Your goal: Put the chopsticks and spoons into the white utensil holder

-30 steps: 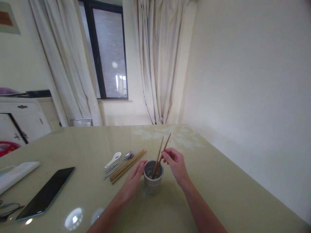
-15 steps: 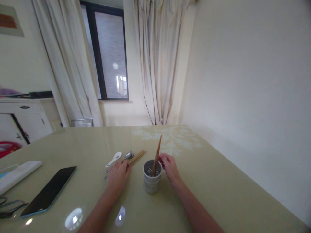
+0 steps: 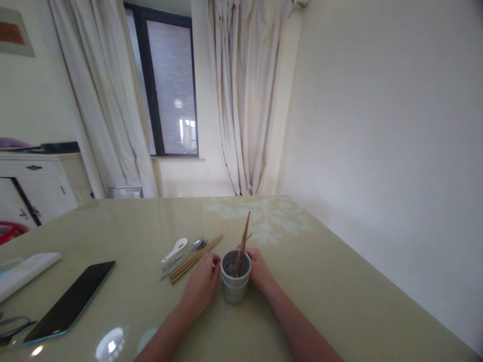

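A grey-white utensil holder with drain holes in its bottom stands upright between my hands. Brown chopsticks lean inside it, tips up. My left hand is at the holder's left, fingers closed; a thin chopstick slants out behind the rim, in line with those fingertips. Against the holder's right side, my right hand curls its fingers behind the rim; what they grip is hidden. Left of my left hand lie several light wooden chopsticks, metal spoons and a white ceramic spoon.
A black tablet-like device lies on the glossy table at the left. Beside it are a white object and eyeglasses. The wall runs along the right; curtains hang beyond the far edge.
My left hand has left the row of cutlery and moved right to the holder, uncovering the wooden chopsticks. A chopstick now shows behind the rim. My right hand's fingers have shifted behind the holder.
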Tool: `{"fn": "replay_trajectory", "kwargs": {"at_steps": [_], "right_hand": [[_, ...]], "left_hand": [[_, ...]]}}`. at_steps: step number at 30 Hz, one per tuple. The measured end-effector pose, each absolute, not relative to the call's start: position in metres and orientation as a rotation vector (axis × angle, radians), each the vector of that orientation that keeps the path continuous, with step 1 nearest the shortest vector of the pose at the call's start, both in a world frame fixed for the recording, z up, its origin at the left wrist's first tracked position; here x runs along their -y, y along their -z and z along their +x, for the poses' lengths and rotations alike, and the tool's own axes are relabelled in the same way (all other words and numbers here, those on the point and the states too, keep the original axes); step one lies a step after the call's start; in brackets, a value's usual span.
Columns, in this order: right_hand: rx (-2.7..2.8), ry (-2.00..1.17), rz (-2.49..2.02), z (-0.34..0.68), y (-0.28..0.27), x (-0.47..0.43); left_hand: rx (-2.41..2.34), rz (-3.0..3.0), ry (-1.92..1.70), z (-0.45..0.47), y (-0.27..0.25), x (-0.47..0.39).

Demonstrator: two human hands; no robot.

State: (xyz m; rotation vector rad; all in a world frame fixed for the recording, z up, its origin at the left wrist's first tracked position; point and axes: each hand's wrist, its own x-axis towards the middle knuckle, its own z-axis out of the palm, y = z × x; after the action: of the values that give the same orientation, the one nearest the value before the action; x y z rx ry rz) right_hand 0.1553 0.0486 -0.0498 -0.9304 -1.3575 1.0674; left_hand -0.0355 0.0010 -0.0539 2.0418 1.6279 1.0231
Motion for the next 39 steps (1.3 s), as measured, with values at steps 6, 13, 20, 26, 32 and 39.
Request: {"fn": "replay_trajectory", "kwargs": {"at_steps": [6, 13, 20, 26, 32, 39], "right_hand": [[1.204, -1.117, -0.876, 0.159, 0.04, -0.051], [0.652, -0.846, -0.747, 0.224, 0.01, -0.067], [0.868, -0.925, -0.623, 0.212, -0.011, -0.043], [1.064, -1.001, -0.68, 0.185, -0.005, -0.029], [1.162, -0.944, -0.779, 0.183, -0.001, -0.029], [1.127, -1.107, -0.924, 0.169, 0.033, -0.046]], "left_hand": [[-1.506, 2.038, -1.175, -0.035, 0.052, -0.004], [-2.268, 2.153, -0.76, -0.074, 0.043, -0.012], [-2.322, 2.115, -0.538, -0.079, 0.042, -0.012], [-2.152, 2.05, -0.591, -0.076, 0.045, -0.015], [-2.032, 2.148, -0.779, -0.064, 0.047, -0.01], [-1.563, 1.884, -1.149, -0.043, 0.048, -0.006]]}}
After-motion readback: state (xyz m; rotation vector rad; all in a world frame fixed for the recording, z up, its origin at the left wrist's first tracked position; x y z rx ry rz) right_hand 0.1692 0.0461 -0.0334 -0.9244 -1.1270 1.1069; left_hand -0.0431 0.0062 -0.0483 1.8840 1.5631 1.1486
